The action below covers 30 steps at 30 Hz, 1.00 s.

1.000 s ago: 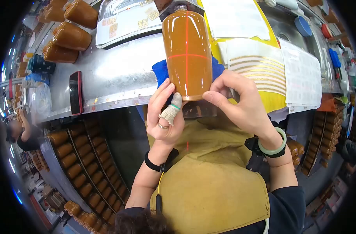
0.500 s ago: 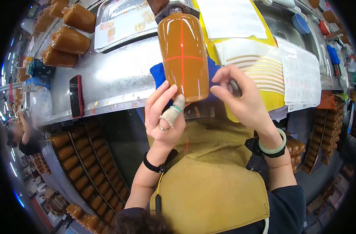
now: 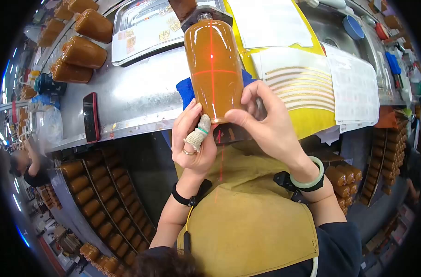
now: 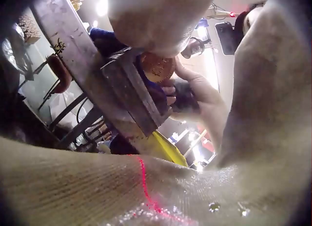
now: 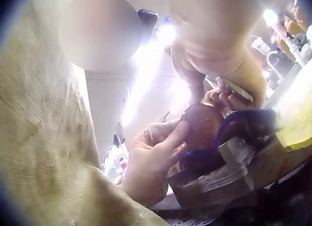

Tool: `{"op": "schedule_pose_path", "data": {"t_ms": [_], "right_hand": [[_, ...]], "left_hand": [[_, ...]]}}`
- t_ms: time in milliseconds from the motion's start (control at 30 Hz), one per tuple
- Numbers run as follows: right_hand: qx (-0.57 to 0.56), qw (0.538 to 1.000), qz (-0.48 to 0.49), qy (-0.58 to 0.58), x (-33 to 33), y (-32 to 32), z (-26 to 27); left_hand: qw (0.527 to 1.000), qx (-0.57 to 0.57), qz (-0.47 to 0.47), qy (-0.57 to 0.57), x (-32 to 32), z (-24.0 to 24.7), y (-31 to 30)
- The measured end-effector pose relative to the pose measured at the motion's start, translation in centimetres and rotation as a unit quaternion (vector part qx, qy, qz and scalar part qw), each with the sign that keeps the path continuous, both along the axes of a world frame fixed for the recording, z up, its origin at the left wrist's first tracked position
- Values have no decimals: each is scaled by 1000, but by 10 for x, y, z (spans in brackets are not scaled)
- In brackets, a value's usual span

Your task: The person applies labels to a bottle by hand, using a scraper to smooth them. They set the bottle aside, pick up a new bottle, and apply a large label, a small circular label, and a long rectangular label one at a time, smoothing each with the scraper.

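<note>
A glossy amber-brown bottle [image 3: 213,64] lies with its neck away from me and its base toward me, a red laser cross on its side. My left hand [image 3: 194,136] grips the base end, fingers along the left side; a knitted finger cover [image 3: 199,131] with a green band is on the thumb. At the lower right of the bottle is my right hand [image 3: 268,122], its thumb at the base rim and index finger by the side. Its other fingers curl round a dark grey flat piece [image 4: 185,97], mostly hidden in the palm. Under the bottle lies a blue cloth [image 3: 186,92].
Gold curved strips [image 3: 303,87] on white sheets lie over a yellow mat [image 3: 307,124] at right. A metal tray [image 3: 127,55] with small gold decals sits at back left. A phone [image 3: 91,115] and several more bottles [image 3: 83,51] stand left. A dark holder [image 3: 206,16] meets the bottle's neck.
The right hand drew slightly off the bottle half a second ago and now is back against its lower right side. The bottle appears slightly farther left in view; the left hand keeps its grip.
</note>
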State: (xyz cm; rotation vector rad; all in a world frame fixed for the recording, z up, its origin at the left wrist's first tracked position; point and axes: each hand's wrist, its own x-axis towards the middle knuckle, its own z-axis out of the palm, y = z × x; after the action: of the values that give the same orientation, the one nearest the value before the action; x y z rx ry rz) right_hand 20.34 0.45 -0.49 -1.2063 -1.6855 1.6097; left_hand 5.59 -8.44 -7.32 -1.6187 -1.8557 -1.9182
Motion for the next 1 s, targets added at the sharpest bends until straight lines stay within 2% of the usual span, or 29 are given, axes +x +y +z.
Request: {"op": "schedule_pose_path", "data": {"t_ms": [100, 233, 300, 633, 700, 733, 833, 900, 933, 1000], "right_hand": [[-25, 997, -25, 67, 0, 2, -10], [-19, 999, -12, 36, 1, -1, -8], [-6, 997, -24, 72, 1, -1, -15], [-9, 996, 29, 83, 8, 7, -8], [-82, 994, 29, 65, 8, 6, -2], [-82, 994, 28, 65, 9, 6, -4], [-39, 996, 42, 70, 10, 8, -12], [-33, 993, 25, 111, 11, 9, -14], [-33, 993, 25, 111, 13, 9, -13], [-95, 986, -4, 135, 16, 8, -12]], "left_hand": [[999, 22, 5, 43, -1, -3, 1], [1000, -6, 5, 17, -1, 1, -1], [997, -5, 5, 72, -4, 1, 0], [1000, 0, 8, 29, -1, -2, 0], [999, -7, 12, 32, -2, 0, 0], [999, -7, 11, 32, -3, 1, 0], [995, -10, 6, 99, -9, 4, -2], [962, 29, 54, 268, -12, 2, 0], [962, 29, 54, 267, -9, 1, 2], [987, 48, 26, 154, -2, -1, 7]]}}
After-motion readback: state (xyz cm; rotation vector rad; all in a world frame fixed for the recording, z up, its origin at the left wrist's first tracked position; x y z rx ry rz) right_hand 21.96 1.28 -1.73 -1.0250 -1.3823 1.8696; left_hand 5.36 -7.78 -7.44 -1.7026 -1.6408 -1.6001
